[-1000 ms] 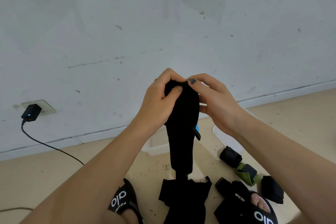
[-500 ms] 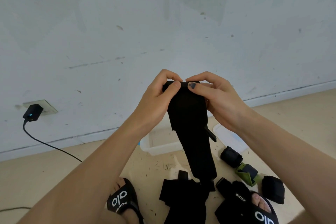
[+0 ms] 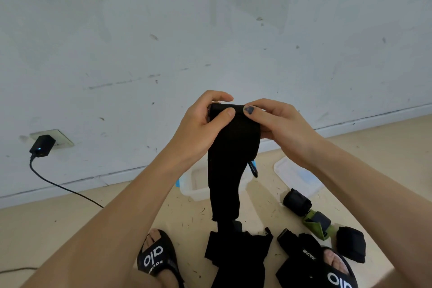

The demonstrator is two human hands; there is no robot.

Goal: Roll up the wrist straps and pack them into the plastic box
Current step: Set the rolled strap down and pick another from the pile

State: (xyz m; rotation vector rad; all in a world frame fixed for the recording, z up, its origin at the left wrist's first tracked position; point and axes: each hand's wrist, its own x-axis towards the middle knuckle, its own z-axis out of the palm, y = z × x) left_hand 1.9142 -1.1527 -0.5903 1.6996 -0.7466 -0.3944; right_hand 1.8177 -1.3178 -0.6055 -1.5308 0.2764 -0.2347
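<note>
Both hands, left hand (image 3: 198, 128) and right hand (image 3: 282, 126), pinch black strap (image 3: 230, 159) top | plastic box (image 3: 195, 182) mostly hidden, seemingly empty

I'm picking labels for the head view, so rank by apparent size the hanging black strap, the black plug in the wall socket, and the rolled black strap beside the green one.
Largest to smallest:
1. hanging black strap
2. rolled black strap
3. black plug
The plug sits farther away, so its true size is unsure.
</note>
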